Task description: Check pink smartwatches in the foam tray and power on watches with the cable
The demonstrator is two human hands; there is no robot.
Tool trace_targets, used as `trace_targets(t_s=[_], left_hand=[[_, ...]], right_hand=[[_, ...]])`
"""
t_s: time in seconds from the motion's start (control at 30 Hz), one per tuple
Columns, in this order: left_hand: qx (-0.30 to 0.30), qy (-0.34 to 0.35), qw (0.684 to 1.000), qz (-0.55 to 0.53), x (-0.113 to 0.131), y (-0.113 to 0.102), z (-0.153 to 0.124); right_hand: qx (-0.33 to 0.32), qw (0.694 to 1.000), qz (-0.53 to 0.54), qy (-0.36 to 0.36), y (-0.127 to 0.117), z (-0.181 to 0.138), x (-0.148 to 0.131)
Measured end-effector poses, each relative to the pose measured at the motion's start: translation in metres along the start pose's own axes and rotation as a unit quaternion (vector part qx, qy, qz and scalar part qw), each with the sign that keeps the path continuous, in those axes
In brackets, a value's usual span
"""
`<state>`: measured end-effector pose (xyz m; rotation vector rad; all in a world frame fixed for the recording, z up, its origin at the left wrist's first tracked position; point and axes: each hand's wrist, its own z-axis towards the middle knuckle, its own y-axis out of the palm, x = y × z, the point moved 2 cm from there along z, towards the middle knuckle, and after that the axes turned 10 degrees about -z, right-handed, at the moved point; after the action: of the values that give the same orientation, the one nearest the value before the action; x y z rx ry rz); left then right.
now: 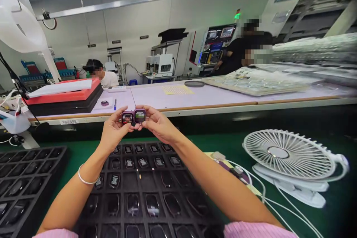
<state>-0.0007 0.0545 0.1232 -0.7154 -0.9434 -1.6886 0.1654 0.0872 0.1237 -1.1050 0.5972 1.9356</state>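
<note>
Two small square smartwatch bodies with lit screens are held up side by side above the tray's far edge. My left hand (115, 128) pinches the left smartwatch (127, 118) between thumb and fingers. In my right hand (156, 122) is the right smartwatch (140, 116), whose screen shows a green band. The two watches touch or nearly touch at their edges. Below my hands lies a black foam tray (145, 184) divided into compartments. Several watch bodies with white text on their screens sit in its far rows; dark-screened ones fill nearer rows.
Another black tray (41, 182) of watches lies at left. A white fan (290, 156) with cables stands at right. Behind runs a raised shelf (156, 100) bearing red and black foam (64, 96), a pen (115, 104) and one watch (104, 103). Two people are farther back.
</note>
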Motion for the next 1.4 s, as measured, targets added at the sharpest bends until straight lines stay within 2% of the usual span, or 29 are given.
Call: trace_targets(t_s=[0.2, 0.37, 1.07, 1.27, 1.4], left_hand=[[0.034, -0.115, 0.993, -0.005, -0.043, -0.020, -0.047], [0.062, -0.149, 0.987, -0.006, -0.066, -0.027, -0.063], [0.052, -0.170, 0.984, 0.020, -0.077, -0.029, -0.070], [0.039, -0.185, 0.982, -0.004, -0.081, -0.030, -0.074], [0.073, -0.218, 0.973, -0.026, -0.087, -0.034, -0.077]], right_hand=[[0.023, 0.993, 0.053, 0.098, 0.012, -0.044, 0.057], [0.037, 0.984, 0.092, 0.150, 0.014, -0.062, 0.083], [0.053, 0.984, 0.031, 0.166, 0.011, -0.066, 0.092], [0.056, 0.982, 0.062, 0.167, 0.009, -0.069, 0.098], [0.061, 0.973, 0.098, 0.200, 0.008, -0.074, 0.109]])
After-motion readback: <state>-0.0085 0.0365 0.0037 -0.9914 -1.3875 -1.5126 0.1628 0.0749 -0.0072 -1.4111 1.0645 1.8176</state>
